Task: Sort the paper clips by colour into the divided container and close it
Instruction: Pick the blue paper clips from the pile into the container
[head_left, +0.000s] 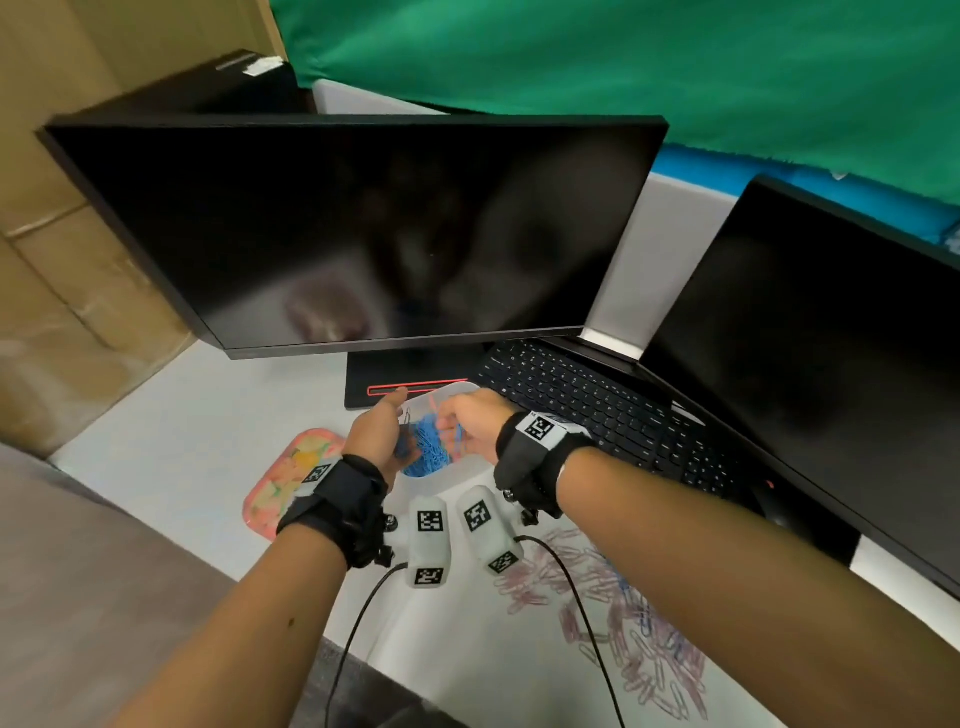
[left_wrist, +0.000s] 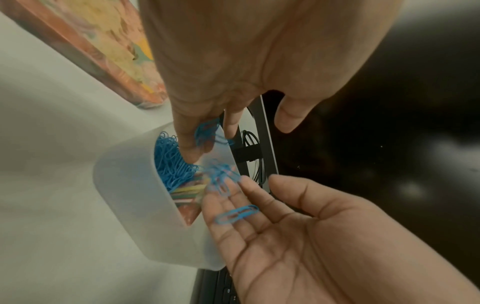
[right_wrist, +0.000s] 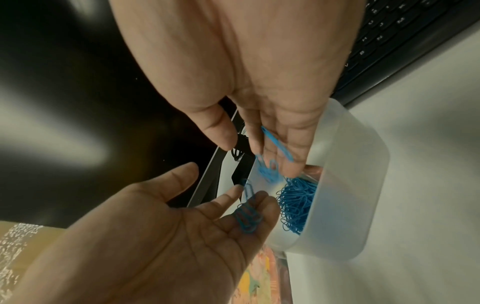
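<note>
- Head view: both hands meet over the translucent container (head_left: 451, 486); a loose pile of pink and blue paper clips (head_left: 618, 613) lies under the right forearm.
- Left wrist view: the left hand (left_wrist: 298, 242) lies flat, palm up, with blue clips (left_wrist: 237, 214) resting on its fingers (not gripped).
- Right wrist view: the right hand (right_wrist: 259, 82) points fingers-down, a few blue clips against its fingertips (right_wrist: 292, 164), above the blue-filled compartment (right_wrist: 296, 205); whether it pinches them cannot be told.

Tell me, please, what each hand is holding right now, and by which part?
The left hand lies open, blue paper clips resting loose on its fingers. The right hand has blue clips against its fingers above the container; no clear grip shows.
</note>
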